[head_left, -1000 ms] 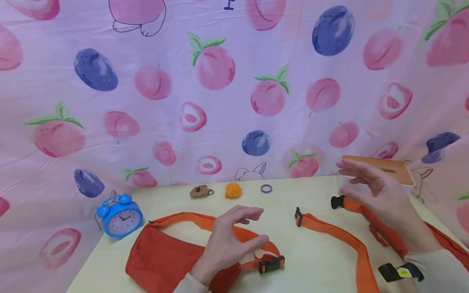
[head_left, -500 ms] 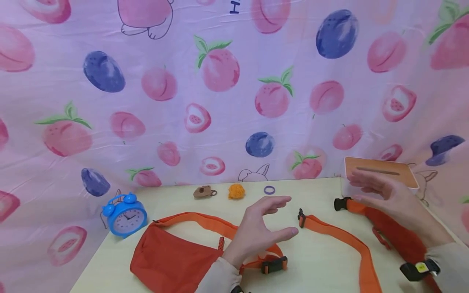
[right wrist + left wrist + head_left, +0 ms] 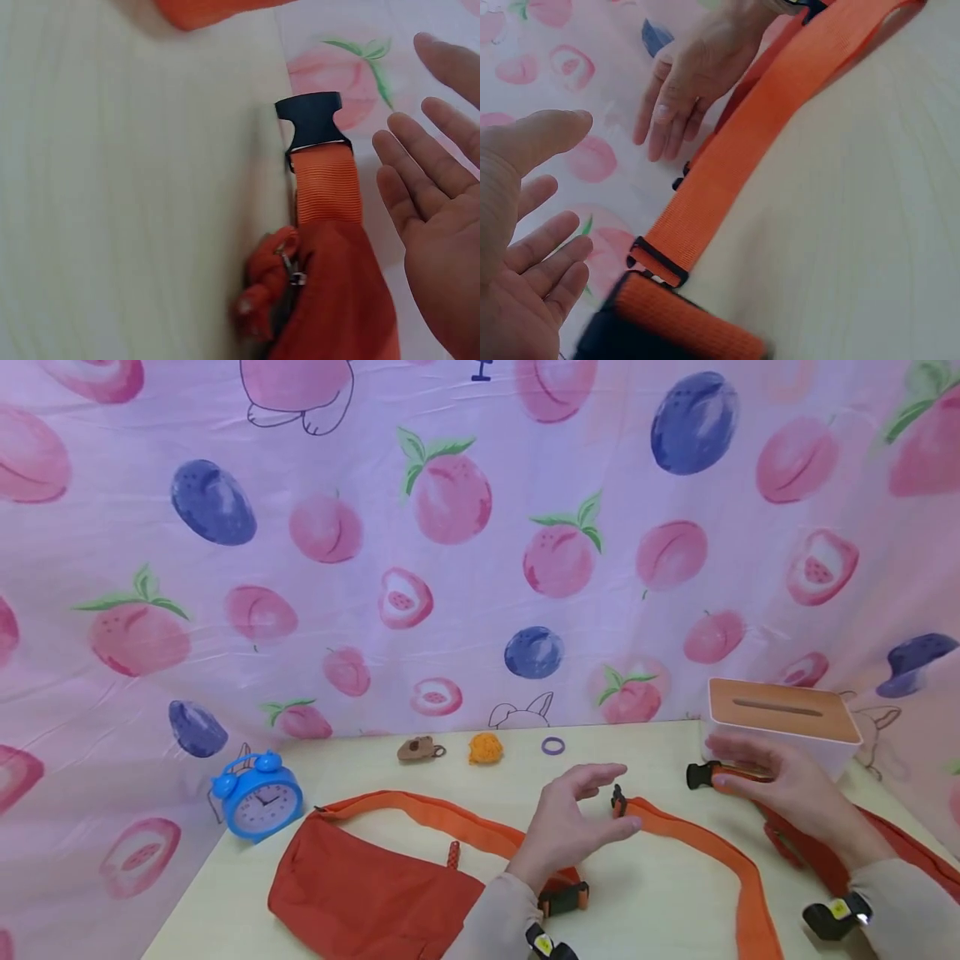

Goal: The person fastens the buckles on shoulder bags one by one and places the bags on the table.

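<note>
My left hand [image 3: 573, 822], fingers spread and thumb apart, hovers near the black strap end [image 3: 618, 802] of a loose orange strap [image 3: 705, 843]. The left wrist view shows this strap [image 3: 742, 142] beside the open palm. My right hand [image 3: 795, 789] is over the right-hand red waist bag [image 3: 813, 852], partly covering it. Its fingers [image 3: 431, 161] are extended beside the black buckle [image 3: 313, 120] and orange webbing in the right wrist view, holding nothing. Another red waist bag [image 3: 367, 885] lies at left, its black buckle [image 3: 564, 900] fastened, partly behind the left forearm.
A blue alarm clock [image 3: 262, 797] stands at the left. Along the back lie a brown keyring pouch [image 3: 418, 749], an orange fuzzy ball [image 3: 485, 748] and a purple ring [image 3: 553, 746]. A white tissue box [image 3: 783, 727] with a wooden lid stands behind the right hand.
My left hand has moved right, from over the left bag toward the loose strap end. The right hand has lowered toward the right bag's buckle end. The view has shifted slightly.
</note>
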Motion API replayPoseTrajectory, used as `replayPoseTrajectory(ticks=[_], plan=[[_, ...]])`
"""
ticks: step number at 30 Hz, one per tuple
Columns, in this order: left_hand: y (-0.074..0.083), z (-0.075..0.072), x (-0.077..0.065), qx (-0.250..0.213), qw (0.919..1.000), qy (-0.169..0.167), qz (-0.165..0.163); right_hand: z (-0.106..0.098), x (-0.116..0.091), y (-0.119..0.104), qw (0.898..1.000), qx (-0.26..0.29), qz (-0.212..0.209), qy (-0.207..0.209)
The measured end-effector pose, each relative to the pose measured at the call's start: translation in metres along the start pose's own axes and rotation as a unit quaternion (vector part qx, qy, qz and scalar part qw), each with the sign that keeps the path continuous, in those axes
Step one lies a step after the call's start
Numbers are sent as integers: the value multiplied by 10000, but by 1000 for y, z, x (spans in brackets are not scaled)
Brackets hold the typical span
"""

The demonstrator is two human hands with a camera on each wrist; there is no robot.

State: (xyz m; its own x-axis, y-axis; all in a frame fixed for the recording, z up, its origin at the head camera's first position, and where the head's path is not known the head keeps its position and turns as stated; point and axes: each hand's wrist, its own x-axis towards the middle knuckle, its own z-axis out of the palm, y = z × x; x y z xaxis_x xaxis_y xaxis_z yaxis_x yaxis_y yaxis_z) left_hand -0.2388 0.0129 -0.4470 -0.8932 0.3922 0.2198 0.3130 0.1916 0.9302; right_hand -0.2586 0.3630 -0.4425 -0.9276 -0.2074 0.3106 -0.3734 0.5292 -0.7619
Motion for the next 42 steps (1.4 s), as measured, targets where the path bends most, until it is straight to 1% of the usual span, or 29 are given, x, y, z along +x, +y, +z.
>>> replayPoseTrajectory(ticks=[4, 7, 10, 15, 21, 24, 27, 31, 36, 38, 42], plan=[[-7, 9, 6, 257, 9996, 26, -100, 3, -1, 6, 9998, -174, -94, 76], [-10, 13, 9, 365, 9992, -16, -138, 4, -1, 10, 9993, -349, -28, 152], [-13, 14, 12, 402, 9989, -92, -236, 5, -1, 14, 9982, -575, 118, 126], [-18, 15, 17, 580, 9969, -332, -411, 6, 1, 17, 9954, -852, 437, -103], [-20, 16, 20, 1100, 9907, -573, -558, 9, 6, 20, 9929, -929, 652, -351], [-20, 18, 20, 1294, 9877, -623, -625, 10, 9, 23, 9903, -1122, 717, -403], [-20, 20, 20, 1396, 9857, -598, -727, 11, 10, 23, 9878, -1283, 770, -431], [-21, 21, 21, 1354, 9861, -529, -806, 12, 11, 21, 9857, -1385, 869, -415], [-23, 19, 20, 1220, 9894, -494, -620, 14, 11, 21, 9839, -1443, 988, -356], [-23, 18, 20, 1149, 9903, -525, -580, 15, 11, 21, 9844, -1438, 958, -325], [-22, 17, 19, 902, 9924, -554, -633, 16, 10, 18, 9857, -1449, 837, -203]])
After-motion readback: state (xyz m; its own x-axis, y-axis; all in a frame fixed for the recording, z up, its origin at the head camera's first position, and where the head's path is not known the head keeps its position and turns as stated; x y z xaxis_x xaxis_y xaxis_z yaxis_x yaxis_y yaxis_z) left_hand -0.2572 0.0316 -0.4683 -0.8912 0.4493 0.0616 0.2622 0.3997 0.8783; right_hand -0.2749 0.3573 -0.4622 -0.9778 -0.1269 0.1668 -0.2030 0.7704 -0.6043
